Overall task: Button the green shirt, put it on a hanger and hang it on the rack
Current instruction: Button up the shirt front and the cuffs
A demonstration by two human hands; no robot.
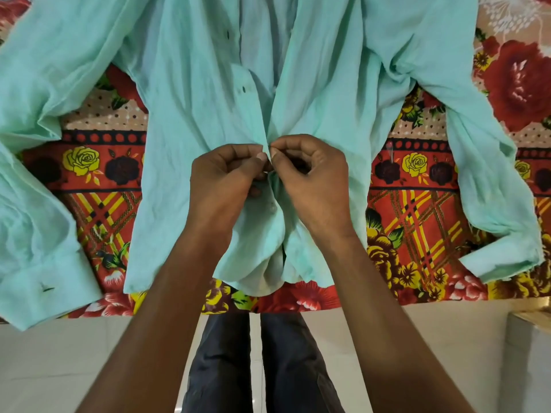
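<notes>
The pale green shirt (196, 93) lies spread face up on a bed, hem toward me, both sleeves stretched out to the sides. Its front stands open above my hands, with dark buttonholes showing on the left placket. My left hand (226, 180) pinches the left front edge between thumb and fingers. My right hand (310, 180) pinches the right front edge against it, the fingertips of both hands meeting at the placket. A small pale button (272, 206) shows just below my hands. No hanger or rack is in view.
The bed is covered with a red floral bedsheet (417, 210); its front edge runs across the frame near my body. Below it is a light tiled floor (59, 353) and my legs in dark trousers (256, 368). A pale box corner (530, 338) stands at the right.
</notes>
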